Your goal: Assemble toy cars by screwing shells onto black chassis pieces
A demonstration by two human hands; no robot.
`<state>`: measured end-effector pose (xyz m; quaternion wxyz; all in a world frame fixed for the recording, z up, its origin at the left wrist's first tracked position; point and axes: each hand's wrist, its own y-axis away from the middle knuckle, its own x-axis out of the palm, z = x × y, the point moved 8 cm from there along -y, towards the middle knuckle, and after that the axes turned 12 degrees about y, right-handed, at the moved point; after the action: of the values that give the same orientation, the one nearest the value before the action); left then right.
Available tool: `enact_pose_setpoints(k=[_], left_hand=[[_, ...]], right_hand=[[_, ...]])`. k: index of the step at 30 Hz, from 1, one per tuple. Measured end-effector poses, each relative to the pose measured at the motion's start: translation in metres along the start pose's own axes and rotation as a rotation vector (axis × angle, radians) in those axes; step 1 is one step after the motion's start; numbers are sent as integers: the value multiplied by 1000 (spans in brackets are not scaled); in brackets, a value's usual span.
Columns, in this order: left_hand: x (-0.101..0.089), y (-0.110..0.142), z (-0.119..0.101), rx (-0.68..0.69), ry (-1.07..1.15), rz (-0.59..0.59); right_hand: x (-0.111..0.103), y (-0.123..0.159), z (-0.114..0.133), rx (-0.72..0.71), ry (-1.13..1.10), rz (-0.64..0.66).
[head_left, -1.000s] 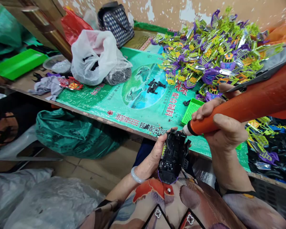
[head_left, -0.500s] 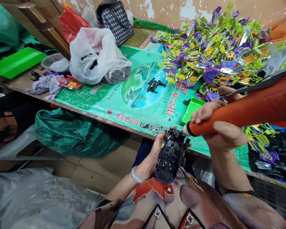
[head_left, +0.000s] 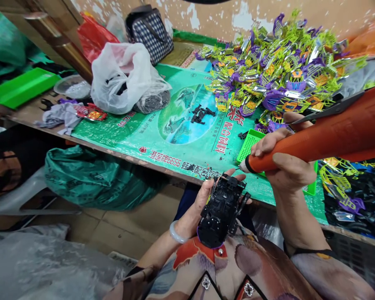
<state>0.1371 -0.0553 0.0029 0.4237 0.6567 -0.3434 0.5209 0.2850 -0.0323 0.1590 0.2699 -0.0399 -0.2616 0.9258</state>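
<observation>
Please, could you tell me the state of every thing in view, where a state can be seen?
Black plastic assembly: held in the left hand
Orange power tool: gripped in the right hand; whether it runs, I cannot tell
White plastic bag: standing, mouth open
Lime-and-purple parts: heaped loosely
Grey cloth: crumpled
Dark green bag: slumped, below the tabletop
Wall: paint peeling

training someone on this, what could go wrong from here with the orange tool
The tip of the orange tool, in the right grip, is close to fingertips of the left grip; a slip might jab them. The black part is held off the table by the left grip alone, so it could twist or drop if pressed.
</observation>
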Motion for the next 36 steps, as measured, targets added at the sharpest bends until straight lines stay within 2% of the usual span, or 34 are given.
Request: enact_pose_setpoints(k=[4, 9, 17, 24, 36], left_hand=[[-2, -6, -2, -2, -6, 18], [-10, -9, -2, -3, -24, -39], [-12, -17, -2, 66, -34, -66], [1, -16, -2, 93, -116, -52], [9, -18, -3, 102, -180, -69]], right_hand=[[3, 0, -3, -1, -68, 62], [3, 1, -7, -3, -60, 110], [5, 3, -4, 26, -189, 120], [4, 4, -3, 34, -150, 104], [1, 10, -5, 102, -85, 69]])
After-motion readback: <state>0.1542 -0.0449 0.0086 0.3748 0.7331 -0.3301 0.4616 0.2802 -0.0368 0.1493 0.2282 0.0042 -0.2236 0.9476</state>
